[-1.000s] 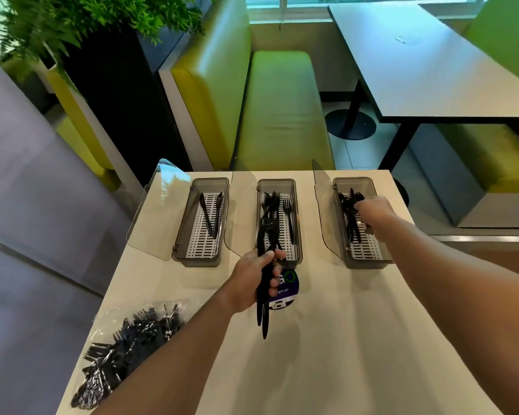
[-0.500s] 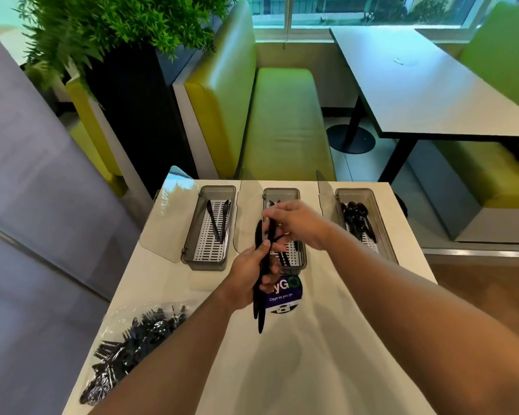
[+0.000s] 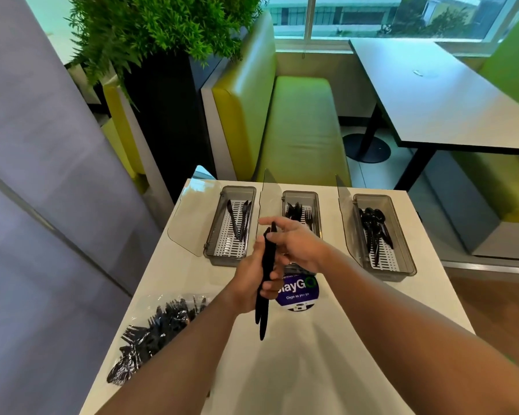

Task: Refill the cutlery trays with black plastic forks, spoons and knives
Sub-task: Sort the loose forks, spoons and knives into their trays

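Three grey trays are sitting open in a row across the table's far side. The 11 o'clock tray (image 3: 213,253) is holding a few knives (image 3: 241,220), the 12 o'clock tray (image 3: 300,193) forks (image 3: 297,211), the 1 o'clock tray (image 3: 402,235) spoons (image 3: 373,226). A black bundle (image 3: 265,265) is standing near upright at centre, the left hand (image 3: 247,283) gripping it and the right hand (image 3: 297,244) pinching its top. A clear bag (image 3: 150,333) of cutlery is lying at 8 o'clock.

Bright window daylight, wide-angle edge bending, slight blur, soft shadows.
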Action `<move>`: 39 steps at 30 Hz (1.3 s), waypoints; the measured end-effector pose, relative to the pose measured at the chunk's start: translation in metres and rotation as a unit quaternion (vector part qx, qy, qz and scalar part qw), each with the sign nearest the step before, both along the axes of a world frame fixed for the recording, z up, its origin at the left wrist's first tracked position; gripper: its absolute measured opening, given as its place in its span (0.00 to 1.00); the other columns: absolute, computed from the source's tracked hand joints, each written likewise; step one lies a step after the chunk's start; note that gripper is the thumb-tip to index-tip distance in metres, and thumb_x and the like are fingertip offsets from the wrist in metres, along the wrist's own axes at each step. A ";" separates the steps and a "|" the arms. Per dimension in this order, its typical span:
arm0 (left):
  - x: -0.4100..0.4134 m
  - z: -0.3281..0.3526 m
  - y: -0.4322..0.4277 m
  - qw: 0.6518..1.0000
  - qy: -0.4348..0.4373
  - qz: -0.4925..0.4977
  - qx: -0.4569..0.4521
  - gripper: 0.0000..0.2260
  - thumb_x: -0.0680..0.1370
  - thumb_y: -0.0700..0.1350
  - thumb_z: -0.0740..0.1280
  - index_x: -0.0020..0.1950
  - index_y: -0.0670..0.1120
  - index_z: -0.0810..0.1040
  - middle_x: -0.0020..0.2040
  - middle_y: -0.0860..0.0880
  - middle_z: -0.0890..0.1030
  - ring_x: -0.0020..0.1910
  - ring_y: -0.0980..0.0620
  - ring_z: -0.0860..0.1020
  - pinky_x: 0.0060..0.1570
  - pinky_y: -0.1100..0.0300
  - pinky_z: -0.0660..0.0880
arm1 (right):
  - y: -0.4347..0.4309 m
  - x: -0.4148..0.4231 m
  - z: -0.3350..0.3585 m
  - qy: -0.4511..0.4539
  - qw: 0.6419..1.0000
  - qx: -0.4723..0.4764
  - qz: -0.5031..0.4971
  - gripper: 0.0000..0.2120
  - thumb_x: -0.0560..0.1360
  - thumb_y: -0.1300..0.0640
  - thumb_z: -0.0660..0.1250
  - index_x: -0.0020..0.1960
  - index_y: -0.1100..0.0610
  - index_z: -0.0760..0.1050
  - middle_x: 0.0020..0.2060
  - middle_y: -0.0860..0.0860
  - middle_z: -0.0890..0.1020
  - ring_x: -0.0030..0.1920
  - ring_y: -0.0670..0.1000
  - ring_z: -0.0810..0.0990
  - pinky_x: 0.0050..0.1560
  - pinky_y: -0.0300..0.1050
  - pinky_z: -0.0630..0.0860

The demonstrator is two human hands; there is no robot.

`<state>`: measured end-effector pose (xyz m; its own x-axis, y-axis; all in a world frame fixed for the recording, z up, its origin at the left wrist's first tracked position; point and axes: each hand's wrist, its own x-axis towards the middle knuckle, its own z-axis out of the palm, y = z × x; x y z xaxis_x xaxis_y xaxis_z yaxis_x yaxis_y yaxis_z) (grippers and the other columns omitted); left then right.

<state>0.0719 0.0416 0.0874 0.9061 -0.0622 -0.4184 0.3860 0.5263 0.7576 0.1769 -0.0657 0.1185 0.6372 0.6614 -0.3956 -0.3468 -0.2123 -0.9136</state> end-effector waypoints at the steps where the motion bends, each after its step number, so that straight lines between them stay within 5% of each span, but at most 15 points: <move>1: -0.001 0.000 0.000 1.000 0.004 0.008 0.001 0.30 0.81 0.68 0.50 0.44 0.44 0.77 0.30 0.49 0.64 0.22 0.57 0.61 0.21 0.66 0.58 | 0.001 -0.003 0.000 -0.004 1.000 -0.004 0.008 0.15 0.84 0.64 0.58 0.66 0.52 0.76 0.41 0.55 0.82 0.26 0.49 0.68 0.26 0.40 0.70; 4: -0.001 -0.001 0.002 0.999 0.025 0.043 0.006 0.27 0.82 0.66 0.52 0.43 0.45 0.75 0.29 0.49 0.63 0.21 0.56 0.61 0.21 0.66 0.56 | 0.003 -0.011 -0.004 0.003 0.999 -0.029 0.036 0.15 0.84 0.62 0.59 0.66 0.50 0.77 0.29 0.50 0.76 0.28 0.48 0.72 0.37 0.46 0.77; 7: 0.003 0.002 0.004 0.993 0.043 0.104 0.021 0.23 0.84 0.61 0.54 0.43 0.45 0.74 0.28 0.50 0.65 0.21 0.56 0.62 0.21 0.66 0.58 | 0.004 -0.017 -0.006 0.060 0.998 -0.010 0.021 0.18 0.82 0.59 0.63 0.71 0.49 0.73 0.37 0.54 0.79 0.35 0.52 0.80 0.47 0.54 0.82; 12: 0.020 0.017 0.021 0.966 0.002 0.253 0.054 0.17 0.85 0.54 0.58 0.48 0.44 0.76 0.29 0.49 0.71 0.22 0.54 0.68 0.22 0.62 0.67 | 0.009 -0.023 0.009 0.066 0.997 0.002 0.048 0.18 0.80 0.56 0.69 0.69 0.56 0.73 0.44 0.55 0.83 0.40 0.54 0.83 0.43 0.53 0.82; 16: 0.032 0.036 0.036 0.948 -0.067 0.309 0.035 0.16 0.87 0.51 0.54 0.46 0.44 0.74 0.29 0.50 0.67 0.25 0.54 0.64 0.26 0.60 0.65 | 0.010 -0.021 0.024 0.078 0.987 -0.043 0.136 0.18 0.80 0.52 0.69 0.65 0.61 0.73 0.50 0.63 0.83 0.48 0.65 0.85 0.45 0.57 0.83; 22: 0.040 0.051 0.054 0.939 -0.106 0.325 0.015 0.17 0.86 0.54 0.53 0.48 0.45 0.73 0.28 0.51 0.65 0.22 0.56 0.62 0.22 0.64 0.62 | 0.019 -0.022 0.029 0.106 0.958 -0.062 0.261 0.15 0.82 0.67 0.61 0.67 0.69 0.71 0.46 0.63 0.83 0.41 0.58 0.85 0.40 0.45 0.82; 26: 0.036 0.052 0.062 0.943 -0.111 0.314 0.012 0.18 0.87 0.54 0.53 0.51 0.42 0.74 0.29 0.49 0.65 0.22 0.55 0.63 0.23 0.65 0.63 | 0.029 -0.023 0.029 0.080 0.966 -0.041 0.244 0.10 0.83 0.68 0.59 0.57 0.67 0.77 0.43 0.63 0.84 0.37 0.55 0.84 0.37 0.42 0.80; 32: 0.031 0.047 0.067 0.944 -0.084 0.320 0.016 0.15 0.86 0.52 0.56 0.51 0.42 0.73 0.30 0.49 0.67 0.23 0.54 0.65 0.24 0.61 0.68 | 0.039 -0.022 0.033 0.061 0.969 -0.052 0.234 0.08 0.85 0.63 0.58 0.52 0.66 0.75 0.43 0.64 0.84 0.36 0.57 0.85 0.35 0.43 0.80; 39: 0.030 0.053 0.101 0.906 -0.057 0.408 -0.099 0.17 0.86 0.54 0.53 0.50 0.44 0.73 0.27 0.51 0.64 0.23 0.55 0.63 0.27 0.61 0.69 | 0.027 -0.001 0.037 0.038 0.976 -0.058 0.205 0.14 0.84 0.61 0.60 0.63 0.69 0.77 0.44 0.65 0.84 0.35 0.56 0.84 0.33 0.42 0.79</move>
